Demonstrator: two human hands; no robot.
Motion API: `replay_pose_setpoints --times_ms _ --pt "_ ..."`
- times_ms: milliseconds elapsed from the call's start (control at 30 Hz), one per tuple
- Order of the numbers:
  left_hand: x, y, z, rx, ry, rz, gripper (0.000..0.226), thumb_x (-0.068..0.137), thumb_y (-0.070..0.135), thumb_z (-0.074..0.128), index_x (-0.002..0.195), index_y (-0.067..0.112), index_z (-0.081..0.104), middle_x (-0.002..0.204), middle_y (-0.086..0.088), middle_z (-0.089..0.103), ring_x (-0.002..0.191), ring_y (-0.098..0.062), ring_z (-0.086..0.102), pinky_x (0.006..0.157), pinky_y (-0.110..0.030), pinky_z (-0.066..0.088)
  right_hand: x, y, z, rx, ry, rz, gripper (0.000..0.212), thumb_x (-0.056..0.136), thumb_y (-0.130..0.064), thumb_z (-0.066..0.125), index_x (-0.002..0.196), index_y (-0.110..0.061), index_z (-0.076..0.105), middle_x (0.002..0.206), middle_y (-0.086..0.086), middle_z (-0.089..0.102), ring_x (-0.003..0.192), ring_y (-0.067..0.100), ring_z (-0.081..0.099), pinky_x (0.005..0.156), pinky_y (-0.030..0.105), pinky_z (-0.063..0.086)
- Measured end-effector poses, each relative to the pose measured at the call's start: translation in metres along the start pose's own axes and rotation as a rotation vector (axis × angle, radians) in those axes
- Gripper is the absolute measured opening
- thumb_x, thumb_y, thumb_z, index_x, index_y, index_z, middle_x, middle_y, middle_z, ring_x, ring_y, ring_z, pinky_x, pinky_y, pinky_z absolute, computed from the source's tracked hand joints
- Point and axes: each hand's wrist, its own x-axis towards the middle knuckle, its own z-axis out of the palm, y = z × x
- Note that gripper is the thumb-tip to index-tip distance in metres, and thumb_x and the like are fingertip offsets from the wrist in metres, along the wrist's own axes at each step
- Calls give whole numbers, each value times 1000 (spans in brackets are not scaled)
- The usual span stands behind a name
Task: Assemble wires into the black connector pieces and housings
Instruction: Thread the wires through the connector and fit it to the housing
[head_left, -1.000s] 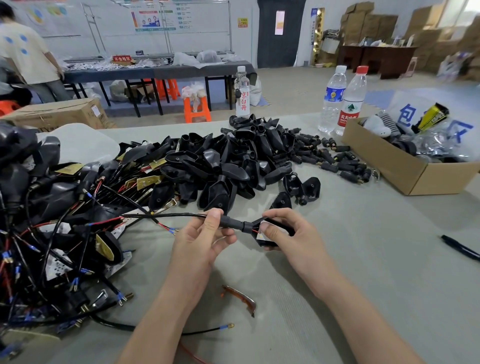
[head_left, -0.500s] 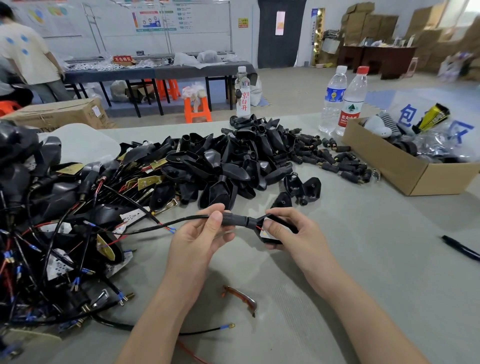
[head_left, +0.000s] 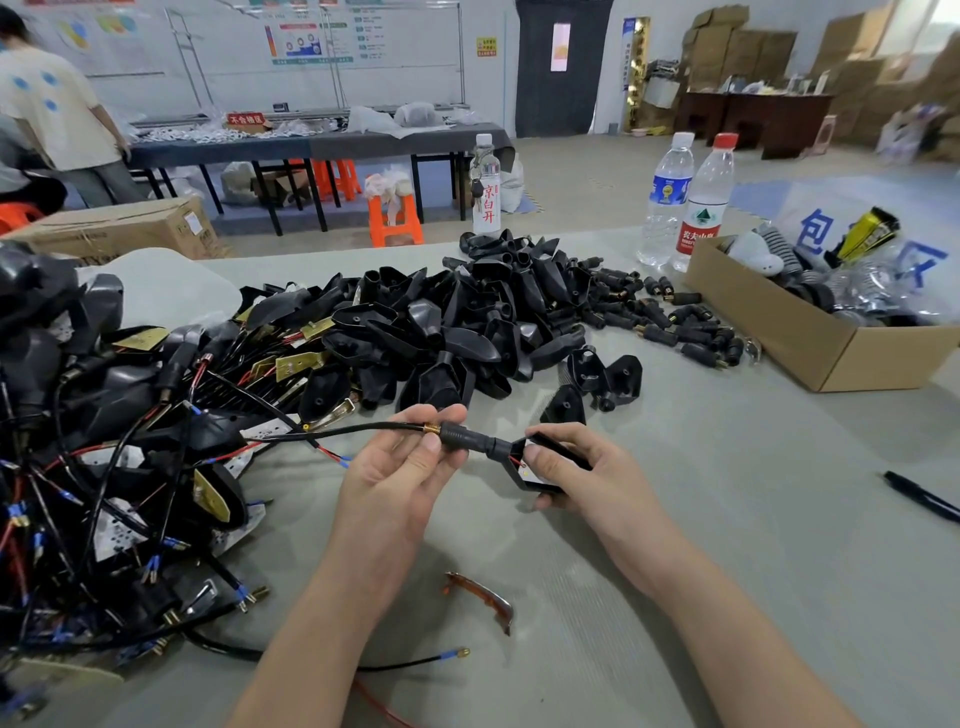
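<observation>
Item in hand above the table (head_left: 727, 493): my left hand (head_left: 395, 467) pinches the black connector sleeve (head_left: 465, 435) on its cable (head_left: 353, 430), my right hand (head_left: 576, 467) grips the open black housing (head_left: 530, 467) joined to it.

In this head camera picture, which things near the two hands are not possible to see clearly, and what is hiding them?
- Head view: inside the black triangular plastic housing, the right hand thumb covers where the red wire ends.
- Head view: the left hand fingers hide part of the black cylindrical connector.
- Head view: the black cable runs into the tangled black wire pile, so its far end is lost.
- Head view: the black pen is cut by the right edge.
</observation>
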Motion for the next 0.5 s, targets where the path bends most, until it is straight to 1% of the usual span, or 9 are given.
replay_pose_setpoints --times_ms 67,200,300,367,500 --pt "0 -1 1 36 -1 12 25 101 -4 44 103 12 62 118 -11 73 112 -19 68 86 -25 57 0 0 -1 20 -9 5 13 90 -13 73 101 -20 76 88 -3 74 77 9 70 63 22 56" --pt "-1 -2 1 164 -21 64 25 101 -4 44 103 14 62 115 -9 74 105 -18 69 83 -24 56 1 1 -1 11 -23 16 15 91 -13 72 105 -18 74 89 -1 75 79 11 71 62 22 55" --pt "-2 -4 0 242 -57 82 27 102 -4 44 105 15 63 117 -9 73 108 -22 68 87 -26 56 1 2 -1 -4 -34 21 15 91 -14 72 104 -20 74 91 -1 75 81 14 72 64 22 56" --pt "-2 -6 1 235 -70 64 26 101 -4 44 107 13 62 118 -9 72 112 -25 67 88 -27 56 1 3 -2 -8 -32 20 14 91 -15 72 104 -21 74 92 -1 75 81 15 72 65 23 56" --pt "-1 -7 1 169 -58 26 23 101 0 47 110 11 64 119 -9 72 115 -23 67 87 -29 57 2 3 -1 2 -23 13 15 90 -15 73 103 -23 75 92 -2 75 81 13 72 64 23 56"
